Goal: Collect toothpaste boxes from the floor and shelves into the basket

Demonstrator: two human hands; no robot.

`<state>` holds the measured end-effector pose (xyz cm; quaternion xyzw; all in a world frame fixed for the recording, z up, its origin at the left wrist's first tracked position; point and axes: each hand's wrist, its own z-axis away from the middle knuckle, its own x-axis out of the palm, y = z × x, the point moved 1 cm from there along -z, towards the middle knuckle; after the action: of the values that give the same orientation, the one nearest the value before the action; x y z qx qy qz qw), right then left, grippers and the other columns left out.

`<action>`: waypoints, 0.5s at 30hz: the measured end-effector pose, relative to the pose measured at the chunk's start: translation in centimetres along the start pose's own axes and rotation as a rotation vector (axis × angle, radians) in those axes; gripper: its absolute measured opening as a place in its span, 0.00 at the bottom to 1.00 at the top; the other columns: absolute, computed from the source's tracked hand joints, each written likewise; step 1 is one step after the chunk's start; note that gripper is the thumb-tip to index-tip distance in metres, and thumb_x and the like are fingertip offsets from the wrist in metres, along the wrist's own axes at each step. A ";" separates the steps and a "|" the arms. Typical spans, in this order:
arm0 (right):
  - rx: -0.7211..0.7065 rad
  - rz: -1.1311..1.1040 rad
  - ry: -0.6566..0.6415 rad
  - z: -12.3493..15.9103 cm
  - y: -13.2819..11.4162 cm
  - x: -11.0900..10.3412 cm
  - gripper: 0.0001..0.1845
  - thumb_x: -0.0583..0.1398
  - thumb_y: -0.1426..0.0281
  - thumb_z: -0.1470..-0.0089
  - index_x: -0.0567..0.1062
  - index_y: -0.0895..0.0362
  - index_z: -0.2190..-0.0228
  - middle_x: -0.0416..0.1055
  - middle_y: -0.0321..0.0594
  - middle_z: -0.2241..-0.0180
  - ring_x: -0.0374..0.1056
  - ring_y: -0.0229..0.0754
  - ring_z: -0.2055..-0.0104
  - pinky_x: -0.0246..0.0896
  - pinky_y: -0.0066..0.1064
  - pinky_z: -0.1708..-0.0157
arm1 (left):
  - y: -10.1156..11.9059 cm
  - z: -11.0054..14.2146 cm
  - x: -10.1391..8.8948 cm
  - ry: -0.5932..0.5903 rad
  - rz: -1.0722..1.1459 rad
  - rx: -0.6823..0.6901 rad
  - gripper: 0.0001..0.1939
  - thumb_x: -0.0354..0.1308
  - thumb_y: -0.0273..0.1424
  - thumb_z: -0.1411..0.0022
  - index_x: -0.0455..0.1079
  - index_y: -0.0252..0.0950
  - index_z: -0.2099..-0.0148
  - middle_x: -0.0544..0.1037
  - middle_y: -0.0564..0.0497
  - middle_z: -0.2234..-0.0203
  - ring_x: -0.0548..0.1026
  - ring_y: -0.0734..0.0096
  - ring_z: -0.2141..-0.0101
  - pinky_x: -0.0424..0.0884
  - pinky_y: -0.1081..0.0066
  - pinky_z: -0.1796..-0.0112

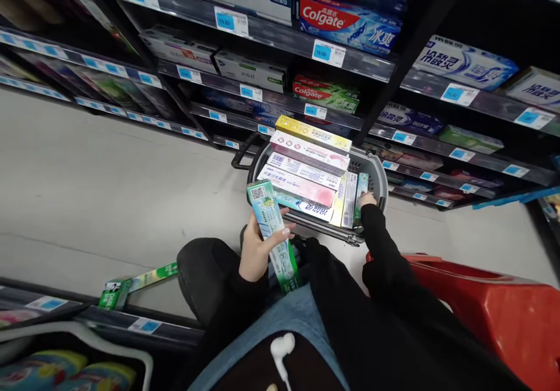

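My left hand (258,254) is wrapped round a long green-and-white toothpaste box (272,227), held at a tilt above my lap. At the right end of a grey shopping basket (380,172), my right hand (366,198) is closed at a narrow blue-green toothpaste box (362,185) standing along the inside wall; its fingertips are partly hidden. Stacked in the basket are several more boxes, among them a yellow box (312,133) on top, a pink-and-white box (308,153) and a white box with a pink spot (297,185).
Shelves of toothpaste, with a red-and-blue Colgate box (350,22), rise behind the basket. A red plastic stool or bin (494,315) stands at my right. On the floor at left lie green boxes (116,293) beside a lower shelf edge (144,325). White earphones (282,347) hang at my chest.
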<state>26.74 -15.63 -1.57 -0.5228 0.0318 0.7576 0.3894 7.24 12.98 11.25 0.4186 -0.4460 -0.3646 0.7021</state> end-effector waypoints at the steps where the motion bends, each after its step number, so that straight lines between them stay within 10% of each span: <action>1: 0.004 0.014 -0.010 0.0 0.2 0.4 0.17 0.50 0.70 0.37 0.70 0.67 0.52 0.71 0.60 0.55 0.69 0.49 0.52 0.61 0.33 0.52 | 0.1 0.0 -0.1 0.017 0.005 -0.002 0.31 0.70 0.34 0.56 0.63 0.35 0.50 0.73 0.39 0.50 0.79 0.55 0.62 0.79 0.59 0.66; 15: 0.029 0.207 -0.050 3.9 0.4 1.8 0.19 0.55 0.70 0.42 0.68 0.69 0.51 0.69 0.66 0.55 0.68 0.57 0.49 0.63 0.46 0.51 | 0.0 -1.0 0.3 0.040 0.064 -0.008 0.35 0.70 0.34 0.55 0.62 0.37 0.46 0.74 0.41 0.51 0.78 0.52 0.59 0.79 0.55 0.64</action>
<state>23.20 -13.15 -1.47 -0.4921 0.0870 0.8059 0.3174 8.23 13.00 11.08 0.4085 -0.4435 -0.3356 0.7238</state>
